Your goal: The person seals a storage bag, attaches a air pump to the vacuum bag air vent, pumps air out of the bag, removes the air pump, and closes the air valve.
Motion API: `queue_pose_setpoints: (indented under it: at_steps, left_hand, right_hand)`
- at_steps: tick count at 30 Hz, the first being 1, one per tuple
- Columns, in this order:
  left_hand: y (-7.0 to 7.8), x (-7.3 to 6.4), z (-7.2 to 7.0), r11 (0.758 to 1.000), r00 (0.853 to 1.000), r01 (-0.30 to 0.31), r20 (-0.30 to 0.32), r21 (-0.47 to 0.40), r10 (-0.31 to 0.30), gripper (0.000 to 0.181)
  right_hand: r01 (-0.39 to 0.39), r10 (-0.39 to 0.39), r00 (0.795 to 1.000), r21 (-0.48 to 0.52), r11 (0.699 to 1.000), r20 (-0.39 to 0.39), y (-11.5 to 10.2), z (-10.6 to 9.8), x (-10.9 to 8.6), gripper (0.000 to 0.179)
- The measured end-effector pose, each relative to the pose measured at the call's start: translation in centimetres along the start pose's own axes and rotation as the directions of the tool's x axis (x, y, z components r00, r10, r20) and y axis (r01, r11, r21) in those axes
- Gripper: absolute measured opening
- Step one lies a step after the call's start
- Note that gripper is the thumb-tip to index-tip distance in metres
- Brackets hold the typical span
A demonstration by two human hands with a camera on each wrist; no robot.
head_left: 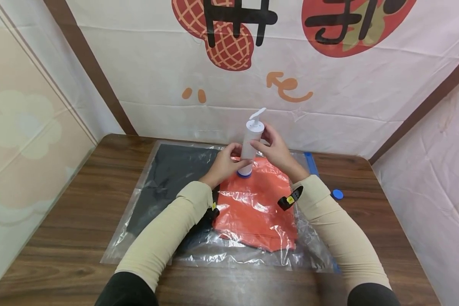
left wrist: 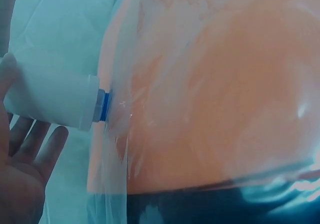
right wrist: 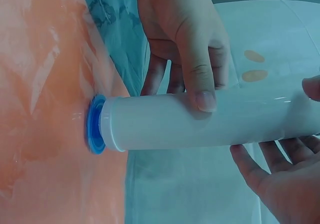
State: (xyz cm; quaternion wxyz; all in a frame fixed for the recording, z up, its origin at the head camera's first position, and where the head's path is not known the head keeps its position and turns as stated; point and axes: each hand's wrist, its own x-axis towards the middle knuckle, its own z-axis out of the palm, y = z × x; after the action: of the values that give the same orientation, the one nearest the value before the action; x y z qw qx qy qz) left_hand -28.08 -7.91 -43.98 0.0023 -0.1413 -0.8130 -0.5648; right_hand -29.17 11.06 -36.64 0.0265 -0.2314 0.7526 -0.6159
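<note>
A white hand pump (head_left: 249, 148) stands nearly upright, its angled handle (head_left: 257, 114) at the top. Both hands hold its cylinder: my left hand (head_left: 225, 165) grips the lower part, thumb across the front, while my right hand (head_left: 275, 151) grips higher up. At its base, the pump meets a blue round valve (right wrist: 94, 126) on a clear plastic storage bag (head_left: 199, 258). Inside the bag lie a folded orange-red item (head_left: 258, 212) and a folded dark item (head_left: 168, 182). In the left wrist view, fingers (left wrist: 52, 149) curve under the pump's cylinder.
A small blue cap (head_left: 337, 194) lies on the wooden table (head_left: 61, 238), right of the bag. Along the bag's right side runs a blue strip (head_left: 311, 164). A printed white cloth wall (head_left: 153, 76) rises directly behind the table, with more cloth on both sides.
</note>
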Motion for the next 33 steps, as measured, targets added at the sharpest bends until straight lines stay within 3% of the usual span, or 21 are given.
queue_pose_setpoints:
  at_steps: [10, 18, 27, 33]
  left_hand:
    - [0.32, 0.23, 0.46, 0.999, 0.999, -0.026, -0.039, -0.044, 0.024, 0.054]
    - [0.6, 0.37, 0.55, 0.998, 0.998, -0.053, -0.036, -0.029, 0.052, 0.052]
    - [0.68, 0.47, 0.36, 0.998, 0.999, -0.04, -0.013, -0.042, 0.04, 0.057]
    - [0.5, 0.52, 0.46, 0.995, 0.999, -0.04, -0.031, -0.087, 0.037, 0.062]
  right_hand:
    - [0.029, -0.029, 0.999, -0.027, 0.999, -0.019, 0.15, 0.25, 0.06, 0.057]
    - [-0.018, 0.013, 0.998, -0.073, 0.997, -0.067, 0.02, 0.54, 0.18, 0.058]
    - [0.017, -0.016, 1.0, 0.009, 1.0, -0.026, -0.3, 0.16, 0.17, 0.064]
    - [0.014, -0.015, 0.998, -0.007, 1.0, -0.065, -0.25, 0.47, 0.39, 0.057]
